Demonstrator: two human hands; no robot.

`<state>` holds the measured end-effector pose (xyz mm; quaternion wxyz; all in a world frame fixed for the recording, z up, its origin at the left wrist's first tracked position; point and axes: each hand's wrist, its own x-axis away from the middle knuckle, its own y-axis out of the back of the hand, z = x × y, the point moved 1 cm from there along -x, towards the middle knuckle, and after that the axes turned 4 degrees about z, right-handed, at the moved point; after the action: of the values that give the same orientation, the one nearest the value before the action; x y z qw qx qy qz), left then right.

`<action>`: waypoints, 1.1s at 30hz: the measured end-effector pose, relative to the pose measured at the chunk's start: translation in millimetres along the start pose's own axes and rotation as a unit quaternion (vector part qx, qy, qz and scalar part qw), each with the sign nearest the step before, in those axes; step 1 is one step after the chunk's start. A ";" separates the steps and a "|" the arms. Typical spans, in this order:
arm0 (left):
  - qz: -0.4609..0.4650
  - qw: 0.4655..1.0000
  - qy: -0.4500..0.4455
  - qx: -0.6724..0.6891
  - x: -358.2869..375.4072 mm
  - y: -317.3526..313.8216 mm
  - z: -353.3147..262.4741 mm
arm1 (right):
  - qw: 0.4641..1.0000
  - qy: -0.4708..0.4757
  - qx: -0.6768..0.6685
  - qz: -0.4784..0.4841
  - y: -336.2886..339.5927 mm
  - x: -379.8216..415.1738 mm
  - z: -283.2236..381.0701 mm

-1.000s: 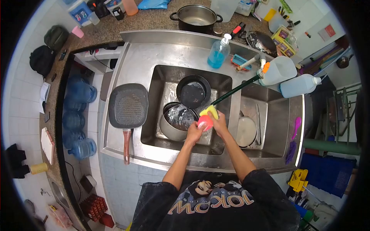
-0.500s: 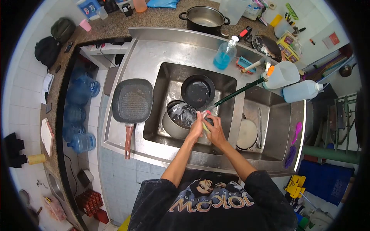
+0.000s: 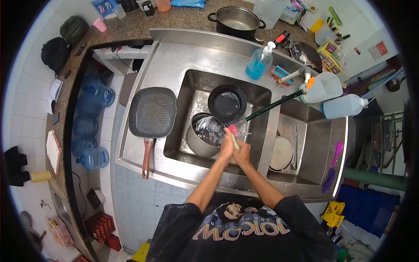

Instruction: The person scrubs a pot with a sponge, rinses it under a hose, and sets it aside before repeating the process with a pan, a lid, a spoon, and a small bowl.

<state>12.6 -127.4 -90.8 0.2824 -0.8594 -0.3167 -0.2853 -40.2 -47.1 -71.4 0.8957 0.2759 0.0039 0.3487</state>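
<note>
Over the main sink (image 3: pixel 257 153), my right hand (image 3: pixel 242 153) is closed around the light green handle of a small utensil with a rounded pink head (image 3: pixel 233 129), which looks like a spoon. My left hand (image 3: pixel 226 147) presses against the same utensil from the other side, fingers closed near its head. Water runs from the dark green tap hose (image 3: pixel 275 105) just above my fingertips. Left of my hands stands a metal pot (image 3: pixel 197 142) with foamy water inside. Behind it lies a round black pan (image 3: pixel 227 103), wet inside.
A square grill pan (image 3: pixel 152 112) rests on the left drainboard. Blue liquid fills a pump bottle (image 3: pixel 259 62) behind the sink, near a scrub brush (image 3: pixel 283 74). The right basin holds a pot with pale contents (image 3: pixel 281 153). A large two-handled pot (image 3: pixel 237 19) stands on the counter.
My hands have shifted slightly down and left, and the utensil's pink head and green handle now show more clearly between them. The whole view has moved a little.
</note>
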 end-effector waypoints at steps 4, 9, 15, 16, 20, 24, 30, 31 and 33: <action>0.070 0.995 0.033 0.059 13.1 4.9 1.2 | 1.000 0.030 -0.008 0.005 6.3 -14.3 7.5; 0.102 0.989 0.022 0.108 -2.9 23.3 6.6 | 0.993 0.059 0.013 0.106 0.6 -2.5 5.8; 0.167 0.957 0.034 0.234 26.7 17.3 -7.1 | 0.983 0.172 0.044 -0.051 11.2 -36.1 11.2; 0.130 0.966 0.027 0.221 35.7 11.2 -18.6 | 0.974 0.220 0.060 0.006 5.8 -28.3 12.8; 0.109 0.980 -0.011 0.165 8.2 49.4 -14.3 | 0.974 0.161 0.033 0.156 13.8 -7.2 13.1; -0.132 0.962 -0.202 -0.128 -16.6 66.3 -15.5 | 0.989 0.056 0.033 0.135 37.6 15.8 6.8; 0.004 0.994 0.090 0.057 -76.8 106.4 -25.4 | 0.994 -0.038 -0.099 -0.030 73.9 67.9 -35.6; 0.009 0.996 0.086 -0.003 -109.3 133.3 -3.3 | 0.996 -0.050 -0.066 -0.043 92.3 76.8 -23.8; -0.248 0.919 0.000 -0.305 -150.1 149.5 23.0 | 0.992 -0.098 -0.061 -0.043 116.2 90.2 -40.2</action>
<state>29.6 -265.3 -252.4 -0.0738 -0.7977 -0.4175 -0.4288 -52.3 99.4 -31.0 0.9211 0.2526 -0.0933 0.2812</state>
